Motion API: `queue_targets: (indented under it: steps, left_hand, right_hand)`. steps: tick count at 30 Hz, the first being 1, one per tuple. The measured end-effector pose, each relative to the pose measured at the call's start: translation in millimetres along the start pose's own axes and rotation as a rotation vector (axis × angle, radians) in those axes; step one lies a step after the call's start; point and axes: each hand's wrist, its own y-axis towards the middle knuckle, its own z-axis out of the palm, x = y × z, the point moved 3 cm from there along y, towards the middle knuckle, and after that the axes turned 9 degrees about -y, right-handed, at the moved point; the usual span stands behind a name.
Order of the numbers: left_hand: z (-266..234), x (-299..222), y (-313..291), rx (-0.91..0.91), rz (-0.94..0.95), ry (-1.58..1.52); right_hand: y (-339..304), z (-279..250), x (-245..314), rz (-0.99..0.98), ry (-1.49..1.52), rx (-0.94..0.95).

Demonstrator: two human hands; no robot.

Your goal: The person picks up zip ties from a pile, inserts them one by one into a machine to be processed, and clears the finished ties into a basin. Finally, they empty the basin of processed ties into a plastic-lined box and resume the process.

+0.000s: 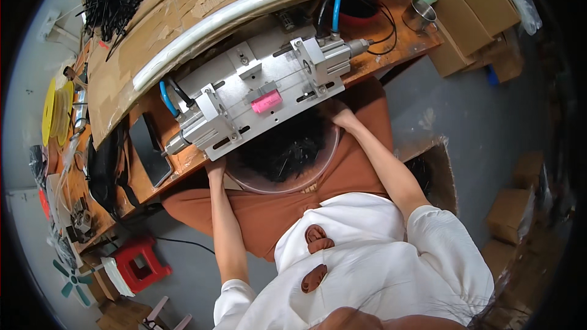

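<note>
A pinkish translucent basin (333, 157) rests on my lap, partly under the front of a metal clamping machine (287, 95). Inside it lie many small black parts (284, 153), too tangled to name. My left hand (216, 168) is at the basin's left side, its fingers hidden below the machine's plate. At the basin's right rim is my right hand (337, 113), and the plate's edge covers most of its fingers. A bright pink block (266, 101) sits at the middle of the machine's front, above the basin.
On the wooden table (177, 168), a dark phone (150, 150) lies left of the machine. Cardboard (208, 21) with a white tube (220, 24) stands behind it, near a heap of black parts (116, 0). A metal cup (419, 15) is far right. A red stool (142, 264) stands on the floor.
</note>
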Motion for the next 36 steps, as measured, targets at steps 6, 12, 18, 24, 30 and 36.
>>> queue_targets:
  steps: [6, 12, 18, 24, 30, 36]
  left_hand:
    - [-23, -180, -11, 0.202, -0.599, -0.543]
    - [10, -304, 0, 0.462, -0.797, -0.851]
    - [48, -370, -15, 0.682, -0.727, -0.925]
    - [62, -390, -18, 0.812, -0.701, -0.842]
    - [123, -351, 61, 0.667, -0.549, -0.726]
    - [154, -424, 46, 0.678, -0.556, -1.147]
  right_hand:
    - [7, -106, 34, 0.340, -0.440, -0.135]
    - [1, -227, 39, 0.174, -0.214, -0.155]
    - [-22, -293, 26, 0.150, -0.166, -0.094]
    - [-38, -331, -4, 0.153, -0.086, -0.031]
    - [-52, -333, -19, 0.170, -0.001, -0.042]
    - [-113, -365, -33, 0.183, 0.044, -0.118]
